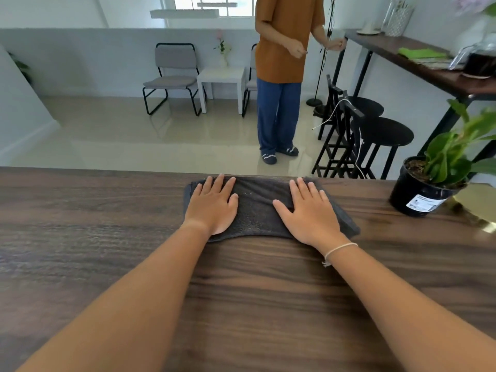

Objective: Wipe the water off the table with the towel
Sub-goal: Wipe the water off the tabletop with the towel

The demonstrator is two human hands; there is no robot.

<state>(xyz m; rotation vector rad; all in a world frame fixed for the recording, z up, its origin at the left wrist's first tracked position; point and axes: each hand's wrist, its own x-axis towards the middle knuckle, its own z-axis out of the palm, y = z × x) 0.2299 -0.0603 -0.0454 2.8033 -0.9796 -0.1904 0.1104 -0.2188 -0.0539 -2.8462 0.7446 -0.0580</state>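
Note:
A dark grey folded towel [256, 208] lies flat on the dark wooden table [102, 237], close to its far edge. My left hand [213, 202] rests palm down on the towel's left part with fingers spread. Palm down on the right part is my right hand [308, 210], fingers also apart, with a thin white band on its wrist. Neither hand grips the cloth; both press on top of it. I cannot make out any water on the wood.
A black pot with a green plant [421, 191] stands at the table's far right, beside a gold round tray [480, 208]. Beyond the far edge a person [279, 76] stands on the floor, near black stools [375, 135].

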